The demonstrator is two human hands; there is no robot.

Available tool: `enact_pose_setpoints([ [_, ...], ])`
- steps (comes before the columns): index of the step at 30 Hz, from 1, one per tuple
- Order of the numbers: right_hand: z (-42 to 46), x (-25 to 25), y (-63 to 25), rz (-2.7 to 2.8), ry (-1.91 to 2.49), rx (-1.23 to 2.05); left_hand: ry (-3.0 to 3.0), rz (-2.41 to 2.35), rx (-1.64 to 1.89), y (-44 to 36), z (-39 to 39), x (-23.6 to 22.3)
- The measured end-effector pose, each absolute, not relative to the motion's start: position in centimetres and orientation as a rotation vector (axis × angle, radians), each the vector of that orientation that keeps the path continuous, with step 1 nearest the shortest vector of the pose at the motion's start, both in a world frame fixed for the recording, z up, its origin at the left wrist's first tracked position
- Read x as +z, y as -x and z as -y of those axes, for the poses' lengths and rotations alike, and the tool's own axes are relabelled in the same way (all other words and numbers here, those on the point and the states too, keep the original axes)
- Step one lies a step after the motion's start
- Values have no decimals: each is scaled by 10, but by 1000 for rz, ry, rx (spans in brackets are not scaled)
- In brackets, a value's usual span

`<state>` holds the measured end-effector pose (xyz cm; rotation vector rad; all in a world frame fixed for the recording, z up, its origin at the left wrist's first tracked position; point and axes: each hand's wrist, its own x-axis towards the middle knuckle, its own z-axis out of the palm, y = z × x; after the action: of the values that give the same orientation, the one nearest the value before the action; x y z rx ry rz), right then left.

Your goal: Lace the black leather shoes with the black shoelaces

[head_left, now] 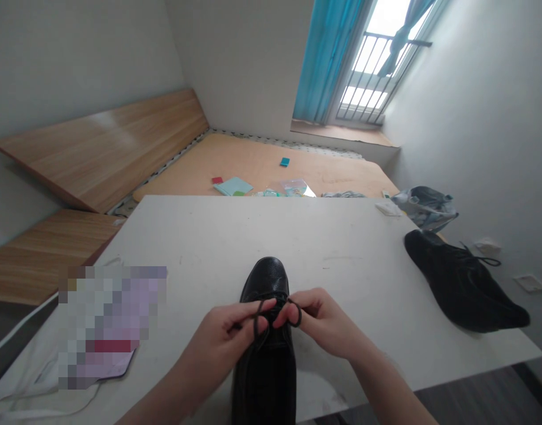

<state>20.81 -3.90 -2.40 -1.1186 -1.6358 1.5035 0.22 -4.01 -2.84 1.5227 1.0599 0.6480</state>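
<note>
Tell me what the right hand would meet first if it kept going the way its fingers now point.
Most likely the left hand's fingers. The right hand points inward over the black leather shoe, its fingertips close to them above the dark shoelace. Depth is hard to judge here, so they may already touch.

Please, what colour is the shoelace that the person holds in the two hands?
The shoelace is nearly black; it shows best in the head view.
</note>
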Motion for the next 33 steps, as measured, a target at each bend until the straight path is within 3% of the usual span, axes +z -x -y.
enact_pose_setpoints([
  [7, 43, -22, -205, 1592, 1244, 1632, -2260, -1139, 727, -15, 46, -30],
  [13, 36, -19, -203, 1565, 1273, 1685, -2051, -1058, 826, -13, 44, -29],
  [25, 36, -17, -207, 1502, 1267, 1745, -2085, -1274, 362, -25, 39, 0],
  [29, 43, -11, -205, 1689, 1315, 1416, -1947, -1172, 431, -19, 33, -3],
  [33, 50, -12, -209, 2252, 1210, 486, -1764, -1109, 537, -12, 26, -17],
])
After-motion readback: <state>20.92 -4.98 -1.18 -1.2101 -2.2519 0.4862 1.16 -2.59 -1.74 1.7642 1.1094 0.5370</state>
